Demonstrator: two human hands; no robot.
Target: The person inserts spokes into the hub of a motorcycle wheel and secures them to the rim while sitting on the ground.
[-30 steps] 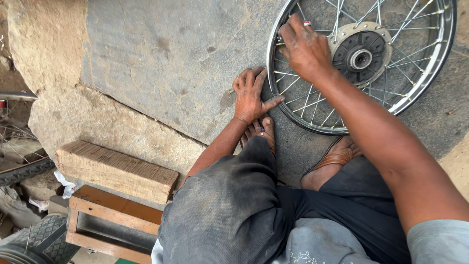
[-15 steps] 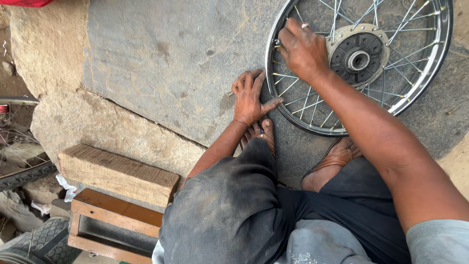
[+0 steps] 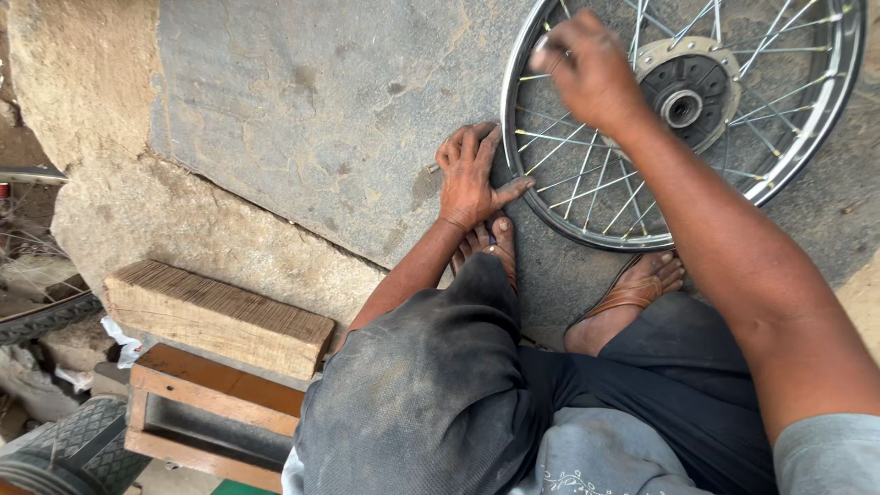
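Observation:
A spoked metal wheel with a dark hub lies flat on a grey stone slab at the upper right. My left hand rests palm down on the slab beside the rim, fingers spread, thumb touching the rim's edge. My right hand hovers over the spokes near the rim's upper left, fingers pinched around a small tool or spoke nipple that I cannot make out. My feet in sandals sit just below the wheel.
A rough wooden block and an open wooden box lie at the lower left below the slab's edge. A treaded tyre sits in the bottom left corner, another tyre at the left edge.
The view has shifted slightly. My right hand has stayed at the rim's upper left, working on the spokes; my left hand has not moved from the slab.

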